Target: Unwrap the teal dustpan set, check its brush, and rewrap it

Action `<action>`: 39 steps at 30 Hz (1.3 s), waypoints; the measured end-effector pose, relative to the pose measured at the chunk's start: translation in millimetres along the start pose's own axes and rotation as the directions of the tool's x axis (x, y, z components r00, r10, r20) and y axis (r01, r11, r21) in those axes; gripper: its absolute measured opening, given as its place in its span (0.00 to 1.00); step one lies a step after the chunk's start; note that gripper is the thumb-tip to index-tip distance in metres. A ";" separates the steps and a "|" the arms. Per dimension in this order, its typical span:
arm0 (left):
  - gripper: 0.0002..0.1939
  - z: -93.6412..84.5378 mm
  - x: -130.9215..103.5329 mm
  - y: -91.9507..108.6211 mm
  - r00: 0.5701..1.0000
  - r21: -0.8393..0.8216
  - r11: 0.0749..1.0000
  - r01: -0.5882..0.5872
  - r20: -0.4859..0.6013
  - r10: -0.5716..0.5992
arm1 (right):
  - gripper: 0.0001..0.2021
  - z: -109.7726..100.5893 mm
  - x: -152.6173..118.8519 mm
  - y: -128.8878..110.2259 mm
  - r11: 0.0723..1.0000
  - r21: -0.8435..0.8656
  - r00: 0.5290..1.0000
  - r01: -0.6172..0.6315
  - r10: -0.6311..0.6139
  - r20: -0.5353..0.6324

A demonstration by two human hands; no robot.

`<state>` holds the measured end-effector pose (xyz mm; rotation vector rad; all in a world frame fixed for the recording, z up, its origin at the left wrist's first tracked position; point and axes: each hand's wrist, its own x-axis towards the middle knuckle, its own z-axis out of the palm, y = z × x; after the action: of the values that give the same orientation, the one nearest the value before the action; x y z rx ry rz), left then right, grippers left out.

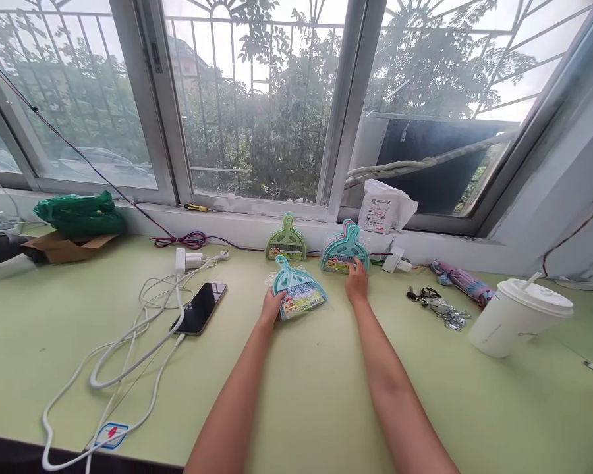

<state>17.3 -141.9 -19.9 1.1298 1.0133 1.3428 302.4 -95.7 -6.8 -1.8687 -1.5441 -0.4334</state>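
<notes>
My left hand (271, 305) is closed on the left edge of a teal mini dustpan-and-brush set (300, 289), wrapped in clear plastic with a printed label. This set is tilted just above or on the table; I cannot tell which. My right hand (357, 280) has its fingers bent on the lower front of another teal dustpan set (344, 251), which leans upright against the sill wall. Behind that one, teal and red handle edges of more sets show. To its left stands a green dustpan set stack (286, 243), touched by neither hand.
At left lie a phone (202, 309), white cables (121, 378), a cardboard box (72, 247) and a green bag (82, 214). At right are keys (439, 306), a folded umbrella (462, 283) and a white cup (516, 319). A white package (383, 207) sits on the sill.
</notes>
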 end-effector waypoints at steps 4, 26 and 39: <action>0.12 3.1 -8.7 12.9 0.974 -0.099 0.971 0.217 -0.044 -0.222 | 0.28 -3.6 -5.7 2.0 0.980 0.185 0.975 0.078 -0.036 -0.221; 0.25 12.7 -67.1 38.4 0.947 -0.250 0.960 0.130 0.318 -0.046 | 0.18 -112.5 -147.4 -82.9 0.842 0.540 0.964 0.019 -0.159 0.214; 0.24 4.1 -62.0 40.7 0.924 -0.125 0.982 0.139 0.373 -0.083 | 0.15 -90.2 -130.6 -65.1 0.181 0.774 0.784 -0.606 0.297 0.544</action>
<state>12.9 -207.0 15.5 1.1381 0.6801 1.0467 222.1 -247.3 -5.8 -1.2661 -0.8557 0.9319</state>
